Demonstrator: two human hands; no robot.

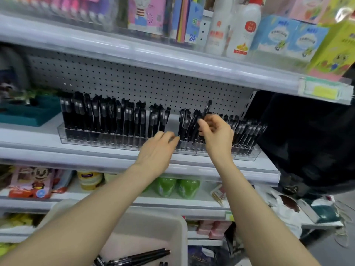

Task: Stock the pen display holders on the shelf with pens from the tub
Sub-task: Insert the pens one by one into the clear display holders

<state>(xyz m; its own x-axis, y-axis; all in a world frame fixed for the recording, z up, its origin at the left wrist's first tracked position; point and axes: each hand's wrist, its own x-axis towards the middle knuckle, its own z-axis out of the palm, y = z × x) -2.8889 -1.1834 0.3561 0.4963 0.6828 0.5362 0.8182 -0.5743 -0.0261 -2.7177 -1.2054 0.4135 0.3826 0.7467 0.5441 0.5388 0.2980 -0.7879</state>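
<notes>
- left hand [157, 148]: bare, fingertips motion-blurred
- right hand [217, 133]: bare, thumb and knuckles fairly sharp
- left forearm [96, 208]: bare from wrist to bottom-left frame edge
- right forearm [255, 208]: bare from wrist to bottom edge
- both forearms look wider toward the bottom edge, wide-angle stretch

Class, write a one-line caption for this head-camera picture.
Right hand pinches a black pen at the clear holder; left hand reaches in beside it.
</notes>
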